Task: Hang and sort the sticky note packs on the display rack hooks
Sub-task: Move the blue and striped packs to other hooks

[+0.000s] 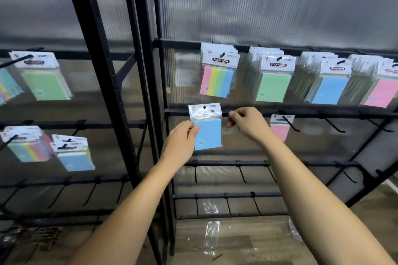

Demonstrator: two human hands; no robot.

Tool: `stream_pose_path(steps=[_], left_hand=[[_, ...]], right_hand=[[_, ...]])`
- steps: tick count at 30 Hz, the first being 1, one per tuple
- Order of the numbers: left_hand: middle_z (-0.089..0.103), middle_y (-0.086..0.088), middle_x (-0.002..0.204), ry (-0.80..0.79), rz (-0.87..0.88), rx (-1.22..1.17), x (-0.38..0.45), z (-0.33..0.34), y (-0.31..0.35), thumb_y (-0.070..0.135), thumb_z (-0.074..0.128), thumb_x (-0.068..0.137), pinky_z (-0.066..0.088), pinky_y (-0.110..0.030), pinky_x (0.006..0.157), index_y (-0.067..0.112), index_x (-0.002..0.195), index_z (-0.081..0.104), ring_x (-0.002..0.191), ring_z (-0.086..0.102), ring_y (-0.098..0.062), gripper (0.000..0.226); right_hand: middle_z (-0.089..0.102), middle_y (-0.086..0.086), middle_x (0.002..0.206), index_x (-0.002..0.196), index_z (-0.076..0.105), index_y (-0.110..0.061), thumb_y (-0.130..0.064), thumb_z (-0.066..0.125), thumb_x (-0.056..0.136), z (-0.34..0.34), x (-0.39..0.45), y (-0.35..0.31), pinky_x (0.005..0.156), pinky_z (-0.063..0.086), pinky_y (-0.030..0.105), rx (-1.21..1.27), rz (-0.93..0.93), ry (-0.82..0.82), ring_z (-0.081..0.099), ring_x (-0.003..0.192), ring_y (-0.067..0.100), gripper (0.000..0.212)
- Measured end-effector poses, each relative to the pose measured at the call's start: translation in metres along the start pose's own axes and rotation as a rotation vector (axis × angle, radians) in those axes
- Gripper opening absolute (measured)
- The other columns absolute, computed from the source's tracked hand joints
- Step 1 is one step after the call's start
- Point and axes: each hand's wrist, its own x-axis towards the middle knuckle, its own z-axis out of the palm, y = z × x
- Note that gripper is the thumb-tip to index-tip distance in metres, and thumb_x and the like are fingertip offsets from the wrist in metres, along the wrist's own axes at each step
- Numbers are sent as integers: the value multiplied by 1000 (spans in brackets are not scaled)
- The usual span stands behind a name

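Note:
My left hand pinches the left edge of a blue sticky note pack, held upright in front of the second bar of the right rack. Its hang hole sits level with that bar. My right hand is just right of the pack, fingers pinched together at the bar, seemingly on a hook that the hand hides. A pink pack hangs alone on the hook further right. On the top bar hang a multicolour pack, green packs, blue packs and pink packs.
Bare black hooks line the second bar's right part and the lower bars. The left rack holds green, multicolour and blue packs. Black uprights divide the racks. Empty clear wrappers lie on the wooden floor.

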Motion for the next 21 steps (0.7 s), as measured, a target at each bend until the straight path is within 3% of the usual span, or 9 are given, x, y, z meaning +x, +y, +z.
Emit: stream_pose_path(steps=[3,5,8,12,17,21], left_hand=[[45,11,73,-30,36,-30,-4,11,4,31,44,104,29,-25,56,29,70,40,65,41,-6,33],[44,9,72,-62,62,-67,-5,20,10,29,45,104,28,-19,55,27,70,40,66,40,-6,34],[42,11,69,-117,89,-70,-6,43,22,30,45,104,29,-24,57,27,73,43,63,39,-5,31],[54,8,82,-186,156,-62,-3,84,50,35,44,103,36,-28,64,20,90,55,77,51,-10,23],[60,2,92,-235,200,-137,0,136,98,33,46,103,39,-27,66,16,94,59,82,54,-14,24],[62,3,96,-282,206,-142,-1,176,137,36,44,103,42,-25,66,17,99,60,85,57,-12,25]], right_hand=[[72,-10,75,80,73,-14,-27,51,102,-1,-28,33,57,36,18,-54,5,-61,56,66,2,34],[73,-8,78,79,72,-16,-30,51,102,-3,-43,50,59,39,22,-49,10,-61,56,65,3,34],[70,-8,76,83,71,-16,-37,49,102,-17,-61,68,61,42,25,-42,-1,-9,56,62,2,36],[73,-10,89,98,69,-21,-47,51,100,-53,-77,88,71,47,20,95,29,92,64,84,4,31],[71,5,89,94,68,-18,-41,57,98,-101,-86,121,61,41,15,155,0,176,56,72,10,26],[69,-1,82,92,68,-17,-39,57,99,-141,-90,149,56,39,11,147,-19,211,52,65,0,25]])
